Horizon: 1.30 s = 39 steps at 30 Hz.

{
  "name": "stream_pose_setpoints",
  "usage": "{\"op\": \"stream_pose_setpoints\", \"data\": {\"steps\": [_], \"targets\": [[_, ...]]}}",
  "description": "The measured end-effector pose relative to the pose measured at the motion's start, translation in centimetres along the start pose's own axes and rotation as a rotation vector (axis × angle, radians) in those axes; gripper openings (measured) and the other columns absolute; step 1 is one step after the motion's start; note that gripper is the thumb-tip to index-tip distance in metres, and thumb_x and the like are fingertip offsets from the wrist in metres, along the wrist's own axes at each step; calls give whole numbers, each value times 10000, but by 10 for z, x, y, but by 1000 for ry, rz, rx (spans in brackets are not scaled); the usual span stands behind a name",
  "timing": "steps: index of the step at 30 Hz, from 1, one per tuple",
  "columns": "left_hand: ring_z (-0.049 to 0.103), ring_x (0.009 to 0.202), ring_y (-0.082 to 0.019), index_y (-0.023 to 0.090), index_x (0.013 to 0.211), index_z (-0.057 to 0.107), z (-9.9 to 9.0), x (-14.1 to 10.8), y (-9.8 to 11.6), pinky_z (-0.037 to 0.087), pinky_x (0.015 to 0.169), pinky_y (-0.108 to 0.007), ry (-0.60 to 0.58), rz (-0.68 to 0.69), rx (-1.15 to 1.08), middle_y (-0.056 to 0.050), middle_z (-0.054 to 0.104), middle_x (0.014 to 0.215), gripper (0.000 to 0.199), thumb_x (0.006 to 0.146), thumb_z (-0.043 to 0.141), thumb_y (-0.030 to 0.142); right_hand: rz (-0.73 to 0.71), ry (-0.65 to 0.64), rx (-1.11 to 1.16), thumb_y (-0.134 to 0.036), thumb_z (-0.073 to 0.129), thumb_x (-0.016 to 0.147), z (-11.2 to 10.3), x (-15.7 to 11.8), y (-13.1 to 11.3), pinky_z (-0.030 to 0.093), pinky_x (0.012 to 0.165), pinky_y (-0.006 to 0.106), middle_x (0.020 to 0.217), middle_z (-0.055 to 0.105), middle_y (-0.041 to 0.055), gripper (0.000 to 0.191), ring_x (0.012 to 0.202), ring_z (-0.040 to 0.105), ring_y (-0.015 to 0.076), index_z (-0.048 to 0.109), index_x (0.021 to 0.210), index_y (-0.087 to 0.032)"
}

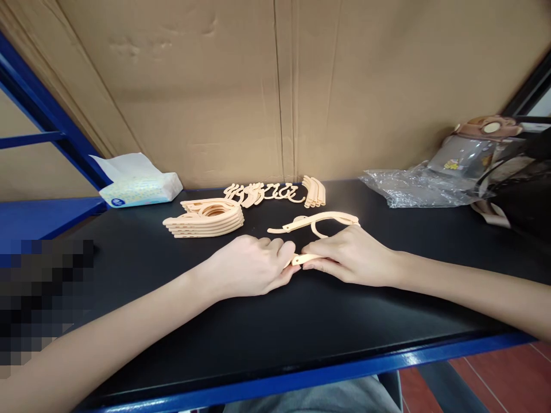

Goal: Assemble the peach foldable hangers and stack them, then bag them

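My left hand (pixel 258 265) and my right hand (pixel 355 255) meet over the middle of the black table, both with fingers pinched closed. Between them shows a cream plastic hanger arm (pixel 298 260) with a small round hole near its end. The right fingers hold its length, and the left fingertips grip at the holed end; whether a second part sits inside the left grip is hidden. Just behind the hands lies a folding hanger (pixel 322 218) with a hook, partly covered by my right hand. Left of it, a stack of folded cream hangers (pixel 206 225) rests on the table.
Loose cream hooks (pixel 282 192) and a row of curved hanger arms (pixel 315 192) lie along the cardboard wall (pixel 206 92). A tissue pack (pixel 142 189) sits back left. Clear plastic wrap (pixel 404 186), a bottle (pixel 465 152) and a dark bag (pixel 525 178) occupy the right.
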<state>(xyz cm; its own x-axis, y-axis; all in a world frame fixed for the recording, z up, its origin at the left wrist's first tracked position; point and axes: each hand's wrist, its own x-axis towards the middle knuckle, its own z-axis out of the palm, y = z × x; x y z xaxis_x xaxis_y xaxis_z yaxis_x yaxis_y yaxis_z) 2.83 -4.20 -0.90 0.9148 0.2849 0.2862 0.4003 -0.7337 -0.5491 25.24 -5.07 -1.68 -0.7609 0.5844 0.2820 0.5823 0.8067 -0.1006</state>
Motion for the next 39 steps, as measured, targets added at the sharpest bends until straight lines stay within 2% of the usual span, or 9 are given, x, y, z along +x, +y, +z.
{"op": "stream_pose_setpoints", "data": {"steps": [7, 15, 20, 23, 25, 27, 32, 36, 39], "targets": [[578, 443, -153, 171, 719, 446, 0, 2, 3, 254, 394, -281, -32, -31, -37, 11, 562, 549, 288, 958, 335, 288, -14, 10, 11, -380, 348, 975, 2, 0, 4, 312, 527, 234, 724, 684, 31, 376, 601, 593, 123, 671, 947, -190], [601, 510, -140, 174, 760, 427, -3, 6, 3, 238, 412, -251, -138, -105, -242, 9, 609, 629, 248, 960, 368, 309, -23, 30, -105, -382, 324, 980, 3, -1, 4, 312, 513, 235, 698, 657, 28, 403, 572, 576, 120, 651, 892, -163], [547, 460, -131, 186, 807, 435, -4, 4, -1, 245, 425, -231, -116, -166, -327, 28, 594, 598, 210, 964, 354, 298, -63, 268, -161, -415, 428, 940, -2, -1, 8, 394, 595, 233, 900, 665, 40, 297, 724, 603, 133, 614, 1012, -195], [520, 432, -128, 189, 786, 431, -3, 2, -3, 231, 425, -227, -92, -201, -309, 32, 581, 570, 226, 961, 357, 311, 11, 461, -133, -407, 455, 924, -8, 0, 19, 442, 709, 277, 988, 643, 73, 268, 871, 583, 174, 611, 886, -192], [527, 439, -128, 188, 787, 434, -2, 1, -5, 224, 426, -228, -81, -217, -293, 30, 586, 572, 237, 964, 348, 320, 77, 507, -150, -366, 434, 935, -13, 1, 28, 434, 801, 335, 1072, 632, 96, 287, 936, 562, 203, 613, 801, -186], [538, 452, -127, 186, 788, 436, -1, 1, -6, 225, 429, -229, -88, -227, -286, 27, 593, 582, 234, 961, 346, 316, 126, 438, -142, -349, 412, 948, -17, 1, 38, 410, 848, 372, 1119, 635, 91, 314, 965, 559, 219, 634, 798, -186], [546, 489, -128, 191, 738, 405, -5, 2, -4, 252, 431, -244, -108, -154, -317, 30, 562, 592, 182, 902, 365, 259, 158, 222, -1, -371, 401, 956, -16, 2, 50, 408, 799, 363, 877, 696, 43, 324, 840, 594, 197, 673, 901, -203], [506, 508, -142, 193, 745, 411, -13, 3, 1, 302, 429, -264, -144, -63, -366, 17, 536, 630, 42, 783, 395, 185, 188, 226, 90, -341, 422, 946, -13, 3, 47, 429, 768, 337, 881, 673, 49, 298, 847, 585, 190, 682, 926, -196], [535, 644, -181, 180, 776, 451, -18, 5, 4, 403, 509, -282, -173, -20, -359, -24, 552, 723, 64, 788, 398, 147, 213, 235, 150, -304, 445, 930, -10, 3, 45, 447, 749, 316, 950, 636, 61, 264, 843, 587, 174, 677, 987, -193]]}}
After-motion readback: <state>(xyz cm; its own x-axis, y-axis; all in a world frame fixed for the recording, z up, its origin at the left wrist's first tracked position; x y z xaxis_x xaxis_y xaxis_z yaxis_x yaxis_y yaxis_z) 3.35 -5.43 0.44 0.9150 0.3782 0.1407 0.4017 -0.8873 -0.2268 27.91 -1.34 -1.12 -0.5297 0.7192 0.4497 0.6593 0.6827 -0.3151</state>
